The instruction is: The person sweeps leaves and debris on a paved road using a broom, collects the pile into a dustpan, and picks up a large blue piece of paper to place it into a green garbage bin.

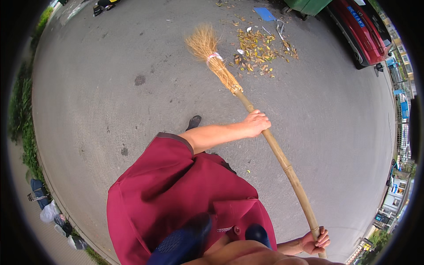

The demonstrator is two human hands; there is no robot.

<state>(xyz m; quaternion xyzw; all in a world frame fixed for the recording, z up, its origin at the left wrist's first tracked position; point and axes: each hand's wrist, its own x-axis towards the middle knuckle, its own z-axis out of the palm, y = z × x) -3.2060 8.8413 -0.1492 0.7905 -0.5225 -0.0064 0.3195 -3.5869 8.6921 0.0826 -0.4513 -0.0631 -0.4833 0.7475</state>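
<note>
A long bamboo-handled broom slants across the view. My left hand is closed around its handle, below where the twig bundle joins the pole. Near the pole's top end, at the lower right, my right hand grips it too. The bristle head points away from me over the asphalt, with a pale band tied round it. To the right of the bristles lies a spread pile of yellow and brown fallen leaves, with white scraps among them.
Behind the leaves lie a blue flat piece and a bent pale strip. A green wheeled bin and a parked red car stand at the upper right. Filled bags and a hedge line the left edge. A person shows partly at the top.
</note>
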